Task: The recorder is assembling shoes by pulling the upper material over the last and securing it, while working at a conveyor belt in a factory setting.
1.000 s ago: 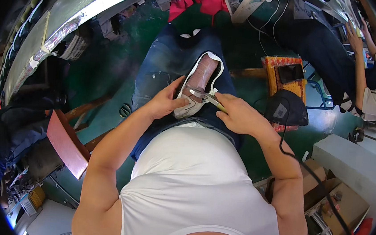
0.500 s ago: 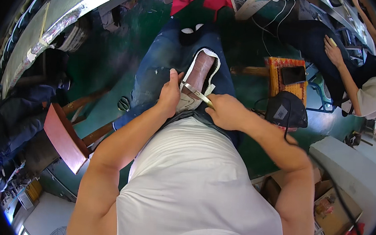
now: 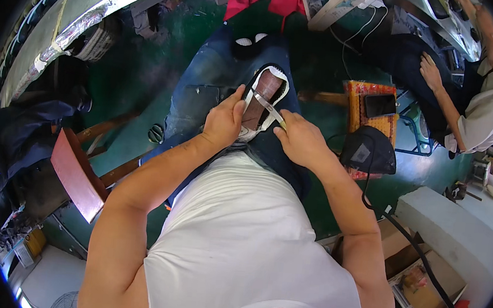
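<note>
On my lap lies a shoe upper on a last (image 3: 269, 85), its brown underside turned up and a white edge standing around it. My left hand (image 3: 225, 120) grips its left side, with the fingers partly hidden. From the right, my right hand (image 3: 302, 138) is closed around the handle of a slim metal hand tool (image 3: 265, 104). The tool slants across the underside, its tip close to my left fingers. I cannot tell whether it is pincers or a blade.
To the right, a phone (image 3: 380, 105) and a dark cap-like item (image 3: 370, 150) rest on a patterned stool (image 3: 355, 93). Beyond sits another person (image 3: 485, 110). A reddish wooden seat (image 3: 77, 174) stands left. Scissors (image 3: 155, 133) lie near my left leg. A black cable (image 3: 419, 254) hangs at right.
The tool has moved up along the underside, and its tip now lies nearer the far end. My left hand has moved with it, and the view has shifted slightly.
</note>
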A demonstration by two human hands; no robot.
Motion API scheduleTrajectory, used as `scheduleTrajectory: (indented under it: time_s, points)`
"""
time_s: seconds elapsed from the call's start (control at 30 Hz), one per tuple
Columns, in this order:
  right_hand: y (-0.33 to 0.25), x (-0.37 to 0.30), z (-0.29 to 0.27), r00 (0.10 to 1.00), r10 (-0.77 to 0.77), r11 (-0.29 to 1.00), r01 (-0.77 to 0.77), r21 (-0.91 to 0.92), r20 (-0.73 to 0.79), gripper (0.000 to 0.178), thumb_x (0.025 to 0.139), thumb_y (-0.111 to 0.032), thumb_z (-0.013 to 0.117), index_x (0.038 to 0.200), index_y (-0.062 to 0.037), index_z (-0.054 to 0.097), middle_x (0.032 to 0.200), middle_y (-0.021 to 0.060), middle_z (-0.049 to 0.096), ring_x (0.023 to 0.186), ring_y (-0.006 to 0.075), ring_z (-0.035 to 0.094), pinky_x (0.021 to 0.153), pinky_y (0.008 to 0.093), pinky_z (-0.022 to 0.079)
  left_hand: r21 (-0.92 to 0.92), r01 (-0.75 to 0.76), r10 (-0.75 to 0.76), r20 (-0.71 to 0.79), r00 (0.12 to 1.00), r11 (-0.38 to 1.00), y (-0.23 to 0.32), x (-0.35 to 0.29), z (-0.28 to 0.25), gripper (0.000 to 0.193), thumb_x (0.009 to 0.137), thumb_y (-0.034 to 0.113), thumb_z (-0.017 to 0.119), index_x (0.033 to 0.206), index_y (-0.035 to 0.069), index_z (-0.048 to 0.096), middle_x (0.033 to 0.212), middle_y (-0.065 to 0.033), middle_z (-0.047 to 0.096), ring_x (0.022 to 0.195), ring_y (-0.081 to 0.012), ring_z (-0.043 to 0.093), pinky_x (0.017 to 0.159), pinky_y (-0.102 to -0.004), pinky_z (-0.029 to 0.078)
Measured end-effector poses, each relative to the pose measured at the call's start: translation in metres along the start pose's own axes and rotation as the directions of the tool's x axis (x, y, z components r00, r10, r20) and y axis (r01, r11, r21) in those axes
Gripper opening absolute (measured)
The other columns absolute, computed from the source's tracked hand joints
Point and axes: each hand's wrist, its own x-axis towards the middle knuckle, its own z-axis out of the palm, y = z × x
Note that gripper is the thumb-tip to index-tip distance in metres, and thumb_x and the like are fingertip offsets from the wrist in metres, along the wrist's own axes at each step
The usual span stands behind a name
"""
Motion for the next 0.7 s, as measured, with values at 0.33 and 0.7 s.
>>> scheduleTrajectory:
  time_s: [0.33, 0.7]
  points:
    - [0.022, 0.009, -0.035, 0.983, 0.1, 0.96, -0.136, 0.246, 0.151, 0.032, 0.095, -0.031, 0.058, 0.096, 0.0006, 0.058, 0.088, 0.0253, 0.065, 0.082, 0.0443, 0.063, 0.074, 0.0472, 0.049, 0.362, -0.313, 0.164, 0.386, 0.908, 0.878, 0.024, 0.011, -0.021, 0.057, 0.1, 0.033, 0.048, 0.152, 0.02, 0.029, 0.15, -0.0259, 0.035, 0.1, -0.0449, 0.064, 0.083, -0.0456, 0.056]
    - [0.036, 0.031, 0.015, 0.999, -0.03, 0.992, 0.032, 0.119, -0.023, 0.043, 0.101, -0.035, 0.045, 0.097, 0.0066, 0.056, 0.084, 0.0286, 0.065, 0.079, 0.0477, 0.062, 0.069, 0.0526, 0.048, 0.662, -0.648, 0.542, 0.41, 0.733, 0.376, 0.004, 0.0, -0.02, 0.078, 0.095, 0.055, 0.052, 0.156, 0.02, 0.018, 0.152, -0.0321, 0.028, 0.111, -0.0449, 0.062, 0.096, -0.0438, 0.05]
